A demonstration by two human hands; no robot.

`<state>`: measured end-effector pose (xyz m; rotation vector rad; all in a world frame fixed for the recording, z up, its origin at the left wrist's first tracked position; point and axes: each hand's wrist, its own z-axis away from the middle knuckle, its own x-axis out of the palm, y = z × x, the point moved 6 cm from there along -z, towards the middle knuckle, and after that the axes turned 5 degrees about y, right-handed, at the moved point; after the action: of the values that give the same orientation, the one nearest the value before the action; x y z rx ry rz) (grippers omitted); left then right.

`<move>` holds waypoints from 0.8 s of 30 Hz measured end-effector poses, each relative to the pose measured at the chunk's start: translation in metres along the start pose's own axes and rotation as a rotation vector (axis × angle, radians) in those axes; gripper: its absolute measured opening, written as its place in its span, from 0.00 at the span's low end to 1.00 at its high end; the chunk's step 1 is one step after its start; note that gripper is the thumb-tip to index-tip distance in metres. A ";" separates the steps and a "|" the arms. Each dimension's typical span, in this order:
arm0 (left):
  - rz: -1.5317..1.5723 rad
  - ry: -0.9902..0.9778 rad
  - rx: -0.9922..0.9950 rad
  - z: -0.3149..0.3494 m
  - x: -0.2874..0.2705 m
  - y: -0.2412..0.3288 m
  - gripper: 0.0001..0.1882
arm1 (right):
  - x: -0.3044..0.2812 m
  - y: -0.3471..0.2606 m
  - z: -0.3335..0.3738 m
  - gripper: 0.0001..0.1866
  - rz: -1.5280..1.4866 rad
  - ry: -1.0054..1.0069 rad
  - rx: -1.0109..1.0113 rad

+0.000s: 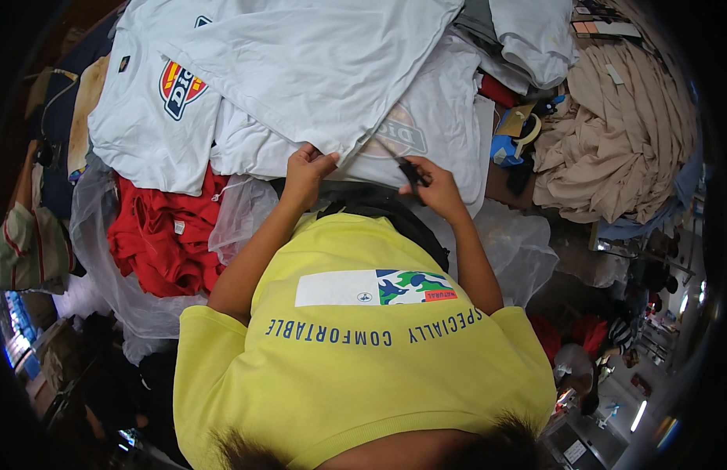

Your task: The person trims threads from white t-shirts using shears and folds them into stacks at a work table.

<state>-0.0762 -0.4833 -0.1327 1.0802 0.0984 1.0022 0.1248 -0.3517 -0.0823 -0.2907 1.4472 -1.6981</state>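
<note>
My left hand [307, 174] pinches the near edge of a white T-shirt [316, 70], pulling its cloth to a point. In my right hand [435, 186] is a small pair of scissors [413, 174] with black handles, its thin blades reaching toward the pinched cloth. The blade tips lie close to the shirt's edge; whether they touch it I cannot tell. Beneath is a pile of white shirts [457, 117], one with a print showing faintly through. Another white T-shirt [148, 117] with a red, yellow and dark printed badge lies to the left.
Red garments [166, 231] sit in a clear plastic bag [105, 251] at the left. A heap of beige cloth [614, 133] fills the right, beside a tape roll [528, 137]. Another person's striped sleeve [34, 247] shows at far left.
</note>
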 end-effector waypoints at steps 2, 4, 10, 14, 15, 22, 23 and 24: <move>0.066 0.006 -0.050 -0.003 -0.006 -0.003 0.11 | 0.013 -0.010 -0.001 0.34 0.241 -0.013 -0.058; 0.118 0.000 -0.082 -0.003 -0.007 -0.006 0.12 | 0.023 -0.011 -0.002 0.35 0.271 -0.078 -0.014; 0.145 -0.013 -0.091 0.006 0.009 0.002 0.14 | 0.031 -0.032 -0.007 0.34 0.365 -0.124 -0.042; 0.156 -0.007 -0.082 0.007 0.007 0.000 0.14 | 0.039 -0.045 -0.011 0.32 0.418 -0.134 -0.078; 0.159 -0.006 -0.079 0.007 0.007 0.000 0.14 | 0.040 -0.047 -0.012 0.32 0.429 -0.135 -0.085; 0.181 -0.006 -0.081 0.007 0.009 0.004 0.13 | 0.033 -0.039 -0.002 0.24 0.377 -0.130 0.039; 0.196 -0.002 -0.088 0.004 0.007 0.004 0.13 | 0.032 -0.037 0.000 0.24 0.350 -0.130 0.055; 0.212 0.002 -0.094 0.002 0.005 0.003 0.13 | 0.030 -0.035 0.001 0.23 0.323 -0.130 0.070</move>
<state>-0.0742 -0.4803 -0.1272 1.0179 -0.0626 1.1863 0.0919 -0.3762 -0.0615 -0.1183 1.2606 -1.4376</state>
